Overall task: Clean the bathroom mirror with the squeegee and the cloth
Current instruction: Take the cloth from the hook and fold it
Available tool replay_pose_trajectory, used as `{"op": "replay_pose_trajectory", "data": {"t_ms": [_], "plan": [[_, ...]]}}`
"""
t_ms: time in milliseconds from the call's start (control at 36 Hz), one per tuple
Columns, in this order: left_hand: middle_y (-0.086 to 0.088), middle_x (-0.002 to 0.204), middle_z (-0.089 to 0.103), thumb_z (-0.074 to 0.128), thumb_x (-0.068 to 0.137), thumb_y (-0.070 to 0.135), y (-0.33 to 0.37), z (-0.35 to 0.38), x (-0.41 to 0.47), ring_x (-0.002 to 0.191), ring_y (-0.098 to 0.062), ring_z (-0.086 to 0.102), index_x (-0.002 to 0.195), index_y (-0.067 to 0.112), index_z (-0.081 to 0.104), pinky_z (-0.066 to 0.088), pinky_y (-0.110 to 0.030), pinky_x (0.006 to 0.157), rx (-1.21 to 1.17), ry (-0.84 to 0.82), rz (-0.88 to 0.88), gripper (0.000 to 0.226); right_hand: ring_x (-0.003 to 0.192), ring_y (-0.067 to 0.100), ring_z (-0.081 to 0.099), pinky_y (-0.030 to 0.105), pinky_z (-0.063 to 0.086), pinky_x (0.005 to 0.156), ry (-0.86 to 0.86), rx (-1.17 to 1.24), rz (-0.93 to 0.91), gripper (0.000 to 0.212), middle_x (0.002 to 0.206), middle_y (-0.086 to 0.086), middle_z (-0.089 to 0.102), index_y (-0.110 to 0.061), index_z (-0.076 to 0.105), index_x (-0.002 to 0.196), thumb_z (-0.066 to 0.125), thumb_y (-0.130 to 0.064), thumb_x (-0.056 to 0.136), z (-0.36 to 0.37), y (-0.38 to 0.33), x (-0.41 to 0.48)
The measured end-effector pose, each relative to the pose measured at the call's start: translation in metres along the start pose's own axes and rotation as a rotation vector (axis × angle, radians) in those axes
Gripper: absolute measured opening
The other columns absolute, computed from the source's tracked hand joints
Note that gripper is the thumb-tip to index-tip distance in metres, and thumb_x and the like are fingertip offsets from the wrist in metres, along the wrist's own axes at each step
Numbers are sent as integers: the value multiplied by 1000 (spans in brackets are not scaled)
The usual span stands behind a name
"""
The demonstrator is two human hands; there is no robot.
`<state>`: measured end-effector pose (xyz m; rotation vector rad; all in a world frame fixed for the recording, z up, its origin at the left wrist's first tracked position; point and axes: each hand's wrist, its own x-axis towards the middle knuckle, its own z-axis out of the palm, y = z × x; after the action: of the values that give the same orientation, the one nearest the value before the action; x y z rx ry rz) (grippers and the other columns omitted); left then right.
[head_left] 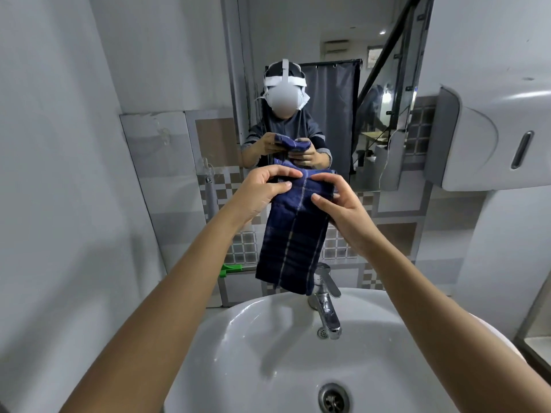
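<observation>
Cloth in hand above the white ceramic basin (226,338), mirror wiping not yet begun as far as we can judge.

From the head view we hold a dark blue woven cloth with pale check lines (293,234) over the basin, just behind the chrome tap (325,305). Our left hand (262,192) pinches its folded top edge between thumb and fingertips; our right hand (343,210) is half curled, fingers closing on the other side. The cloth hangs limp and doubled lengthwise. The frameless wall mirror (328,55) rises behind the basin. We see no squeegee for certain; a green plastic object (231,268) sits left of the basin.
</observation>
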<state>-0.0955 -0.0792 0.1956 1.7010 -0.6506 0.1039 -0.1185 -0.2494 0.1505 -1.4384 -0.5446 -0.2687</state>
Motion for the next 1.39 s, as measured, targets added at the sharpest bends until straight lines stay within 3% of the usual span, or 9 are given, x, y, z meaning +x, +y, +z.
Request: {"op": "replay_pose_trajectory", "data": {"t_ms": [83, 306, 556, 694, 861, 1000, 1111, 1278, 1389], "plan": [[-5, 101, 61, 52, 90, -2, -9, -2, -4, 87, -14, 61, 97, 16, 58, 53, -22, 74, -95, -11, -61, 20, 86, 21, 63, 36, 56, 78, 66, -61, -9, 25, 96, 8, 63, -24, 55, 105, 51, -2, 92, -4, 1, 4], [-5, 113, 61, 63, 85, 7, -48, 25, -23, 101, -17, 61, 107, 21, 63, 51, -40, 92, -330, -100, -131, 26, 97, 32, 60, 51, 48, 90, 213, -203, -18, 27, 103, 8, 63, -34, 62, 99, 50, -11, 94, -18, 2, 13], [-1, 99, 64, 48, 84, -12, -36, 52, -6, 82, -14, 64, 97, 17, 64, 54, -23, 66, -381, 158, -38, 36, 90, 17, 60, 34, 52, 80, 101, -88, 113, 23, 104, 5, 60, -21, 61, 111, 56, -10, 91, -39, -2, 3], [-5, 95, 66, 45, 84, -11, -29, 56, 3, 85, -16, 62, 99, 15, 65, 52, -26, 76, -316, 259, -25, 36, 95, 23, 66, 38, 55, 87, -56, -58, 170, 45, 107, 6, 63, -19, 53, 122, 66, -5, 81, -50, 0, -10], [0, 101, 66, 51, 90, -1, -27, 61, -12, 80, -8, 66, 107, 21, 61, 53, -22, 65, -275, 111, -106, 30, 99, 26, 61, 48, 51, 93, 72, -182, 86, 31, 112, 17, 62, -16, 59, 115, 65, -11, 85, -57, -1, -9], [-12, 121, 61, 63, 85, 6, -36, 67, -25, 110, -24, 60, 116, 19, 58, 50, -37, 93, -231, 65, -107, 34, 96, 26, 59, 45, 48, 91, 48, -143, 113, 20, 107, 18, 61, -12, 57, 111, 54, -7, 91, -59, -4, -5], [-11, 112, 61, 63, 80, -7, -29, 69, -21, 97, -17, 60, 115, 12, 58, 53, -28, 84, -222, 218, -51, 41, 97, 26, 58, 42, 47, 90, -20, -124, 170, 25, 111, 18, 58, -10, 51, 117, 52, -7, 92, -57, -3, -3], [-11, 105, 64, 61, 78, -12, -14, 50, -8, 95, -19, 60, 109, 12, 62, 50, -38, 92, -58, 316, 11, 40, 100, 27, 64, 39, 54, 88, -144, -140, 197, 44, 117, 15, 60, -16, 53, 121, 68, -7, 81, -54, -7, -6], [-5, 99, 63, 63, 78, -9, -11, 34, -2, 88, -14, 60, 109, 14, 63, 53, -25, 81, 27, 285, 52, 39, 87, 16, 66, 26, 56, 78, -62, -279, 104, 46, 106, 8, 66, -17, 57, 118, 75, -11, 76, -44, -9, -5]]}}
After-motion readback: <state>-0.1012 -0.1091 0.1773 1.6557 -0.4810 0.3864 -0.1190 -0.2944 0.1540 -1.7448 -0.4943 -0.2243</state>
